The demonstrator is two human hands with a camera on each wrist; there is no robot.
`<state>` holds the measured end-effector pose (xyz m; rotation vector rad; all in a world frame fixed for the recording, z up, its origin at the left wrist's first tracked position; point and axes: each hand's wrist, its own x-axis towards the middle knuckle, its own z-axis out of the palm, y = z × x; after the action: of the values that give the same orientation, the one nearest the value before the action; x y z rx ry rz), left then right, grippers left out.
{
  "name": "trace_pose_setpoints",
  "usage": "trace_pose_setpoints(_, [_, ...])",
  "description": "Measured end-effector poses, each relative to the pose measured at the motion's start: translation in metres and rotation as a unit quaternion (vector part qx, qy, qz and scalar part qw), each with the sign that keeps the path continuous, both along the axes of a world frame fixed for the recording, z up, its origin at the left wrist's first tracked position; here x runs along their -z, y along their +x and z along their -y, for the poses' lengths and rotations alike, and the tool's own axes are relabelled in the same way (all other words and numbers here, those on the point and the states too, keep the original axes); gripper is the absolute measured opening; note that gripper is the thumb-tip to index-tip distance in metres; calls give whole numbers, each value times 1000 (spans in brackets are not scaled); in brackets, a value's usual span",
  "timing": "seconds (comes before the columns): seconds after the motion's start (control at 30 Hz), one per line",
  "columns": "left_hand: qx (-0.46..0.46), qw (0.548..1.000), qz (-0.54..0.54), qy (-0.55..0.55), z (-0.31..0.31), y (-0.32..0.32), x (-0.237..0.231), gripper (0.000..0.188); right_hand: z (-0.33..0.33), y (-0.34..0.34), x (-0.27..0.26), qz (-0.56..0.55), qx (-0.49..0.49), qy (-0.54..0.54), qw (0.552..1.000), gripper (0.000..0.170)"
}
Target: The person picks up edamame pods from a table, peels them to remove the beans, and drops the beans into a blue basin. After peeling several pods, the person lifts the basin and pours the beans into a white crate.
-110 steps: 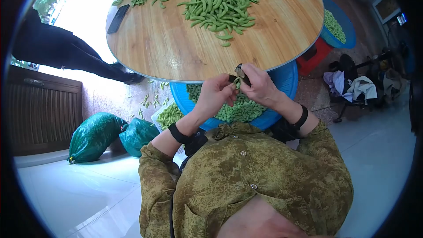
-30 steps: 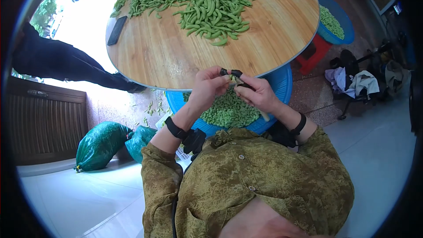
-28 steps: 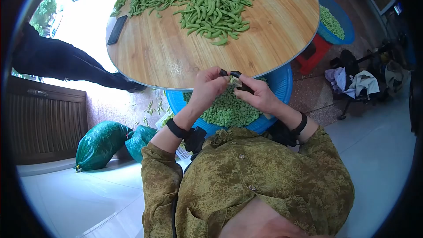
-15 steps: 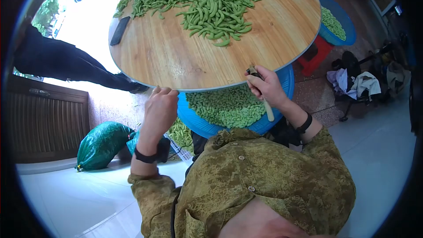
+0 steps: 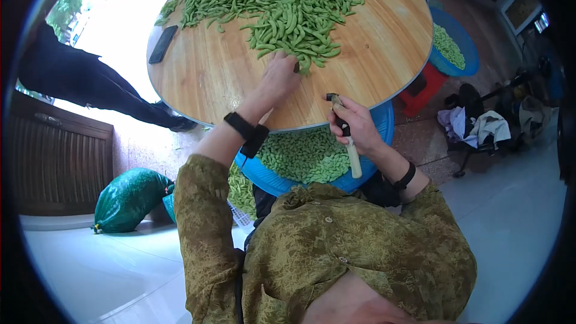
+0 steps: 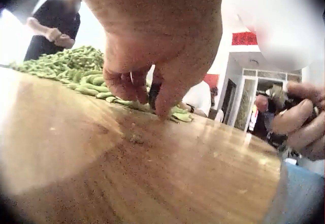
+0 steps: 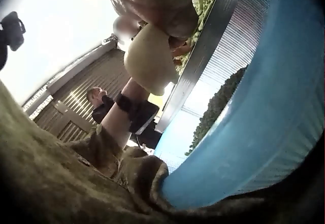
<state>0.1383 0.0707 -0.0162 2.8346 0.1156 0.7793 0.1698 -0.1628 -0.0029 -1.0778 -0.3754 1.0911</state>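
Observation:
My left hand [image 5: 279, 79] reaches over the round wooden table [image 5: 204, 84], its fingertips down at the near edge of a heap of green soybean pods [image 5: 294, 21]. In the left wrist view its thumb and fingers point down among a few pods [image 6: 94, 88]; I cannot tell whether they pinch one. My right hand [image 5: 361, 125] grips a tool with a pale, rounded handle [image 5: 356, 162] near the table's front edge. Its upper end is partly covered by thumb and fingers. Below the edge, a blue basin [image 5: 273, 187] holds shelled green beans [image 5: 306, 159].
A dark flat object [image 5: 162, 45] lies at the table's left. A second blue basin [image 5: 471, 63] of beans stands by a red stool [image 5: 427, 93]. Green sacks [image 5: 129, 201] and a crate of pods [image 5: 241, 217] are on the left. Other people are near the table.
My hands were together over the basin, working at a pod. They parted; the left swung left past the table edge, then forward to the heap. The right stays near the edge with the pale-handled tool.

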Motion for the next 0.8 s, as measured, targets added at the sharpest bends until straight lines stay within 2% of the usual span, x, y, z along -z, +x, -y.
trace_pose_setpoints(0.03, [0, 988, -47, -145, 9, -10, -16, 11, -2, 2, -1, -12, 20, 10, 1000, 32])
trace_pose_setpoints(0.07, [-1, 954, -95, -285, 18, -20, -29, 10, -4, 3, -2, -16, 26, 14, 999, 32])
trace_pose_setpoints(0.1, [3, 954, -102, -282, 27, -30, -35, 10, -5, 4, -3, -12, 24, 22, 999, 33])
trace_pose_setpoints(0.13, [33, 891, -119, -436, 34, -40, -40, 9, -5, 3, -4, -6, 21, 30, 999, 35])
trace_pose_setpoints(0.17, [59, 803, -134, -578, 39, -48, -43, 9, -5, 2, -6, -9, 27, 34, 999, 35])
trace_pose_setpoints(0.2, [60, 804, -138, -576, 43, -54, -42, 9, -6, 0, -7, -21, -4, 46, 999, 29])
trace_pose_setpoints(0.23, [62, 775, -143, -612, 47, -61, -41, 10, -6, -1, -8, -33, -36, 58, 997, 24])
trace_pose_setpoints(0.27, [63, 745, -148, -648, 50, -66, -40, 10, -6, -3, -8, -34, -35, 59, 997, 24])
trace_pose_setpoints(0.33, [59, 730, -137, -667, 54, -72, -40, 9, -5, -6, -8, -91, -72, 103, 988, 22])
trace_pose_setpoints(0.4, [39, 702, -121, -701, 56, -75, -37, 9, -4, -10, -13, -91, -77, 102, 988, 23])
trace_pose_setpoints(0.63, [62, 712, -79, -695, 61, -84, -25, 5, -5, -16, -11, -96, -82, 97, 987, 30])
trace_pose_setpoints(0.7, [62, 815, -9, -576, 65, -86, -20, 5, -5, -17, -11, -89, -70, 82, 990, 31])
trace_pose_setpoints(0.8, [77, 817, 2, -572, 63, -86, -14, 8, -6, -15, -15, -93, -68, 83, 990, 33])
